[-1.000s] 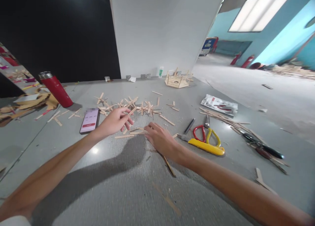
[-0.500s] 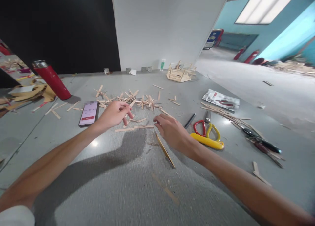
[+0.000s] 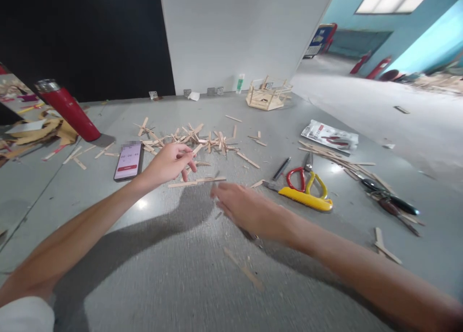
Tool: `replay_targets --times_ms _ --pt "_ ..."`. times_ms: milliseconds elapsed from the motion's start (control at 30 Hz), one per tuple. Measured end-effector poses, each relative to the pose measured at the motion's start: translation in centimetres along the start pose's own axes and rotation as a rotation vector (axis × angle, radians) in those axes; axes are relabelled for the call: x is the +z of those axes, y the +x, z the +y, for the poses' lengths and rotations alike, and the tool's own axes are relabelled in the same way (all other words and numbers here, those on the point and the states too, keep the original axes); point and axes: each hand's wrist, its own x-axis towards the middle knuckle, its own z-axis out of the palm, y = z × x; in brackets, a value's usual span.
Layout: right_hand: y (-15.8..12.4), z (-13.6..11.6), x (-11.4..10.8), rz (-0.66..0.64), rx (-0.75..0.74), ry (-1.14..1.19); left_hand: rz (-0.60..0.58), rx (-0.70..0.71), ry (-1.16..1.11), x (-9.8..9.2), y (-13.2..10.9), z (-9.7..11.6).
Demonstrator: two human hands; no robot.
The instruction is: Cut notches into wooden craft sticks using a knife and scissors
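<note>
Sticks [image 3: 198, 129] lie in a loose pile on the table [image 3: 162, 283]. Right hand [image 3: 242, 204]: blurred, nearer the camera; grip cannot be told. Left hand [image 3: 170, 165]: pinching one stick [image 3: 197, 149] at the pile's near edge.

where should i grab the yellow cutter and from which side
Probably by the yellow cutter's handle, toward its right end, with the right hand coming from the near side. The tool lies flat and lengthwise, its grey end, which looks like a blade, points left, and the red and yellow snips lie close along its far edge.
</note>
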Motion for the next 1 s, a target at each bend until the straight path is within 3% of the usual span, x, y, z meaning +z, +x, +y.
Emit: replay_targets --times_ms 67,167,300,400,500,600,800,1000 --pt "-3.0 -1.5 -0.3 -0.169 -0.057 -0.010 -0.005 -0.002 0.007 0.1 0.0 0.0" --pt "-6.2 -3.6 0.0 -0.265 -0.072 0.010 -0.003 0.009 0.028 0.1 0.1 -0.1" --pt "-7.5 -5.3 1.0 -0.300 -0.071 0.043 -0.008 0.034 0.102 -0.4 0.3 -0.3" --pt "-7.0 -5.1 1.2 -0.256 -0.026 0.023 -0.097 0.046 0.199 -1.2 0.5 -0.7" --pt "-5.6 -4.0 0.6 -0.125 0.034 0.020 -0.165 0.050 0.282 -1.6 0.6 -1.3" --pt "-3.7 -2.0 -0.3 0.014 0.112 -0.010 -0.154 0.082 0.345 -1.6 0.5 -2.0" --pt "-0.3 3.0 -1.2 0.100 0.263 -0.106 -0.202 0.090 0.419 -0.8 1.0 -3.6" --pt "2.7 6.3 -0.4 0.098 0.221 -0.081 -0.246 0.081 0.453 -0.4 1.9 -4.9"
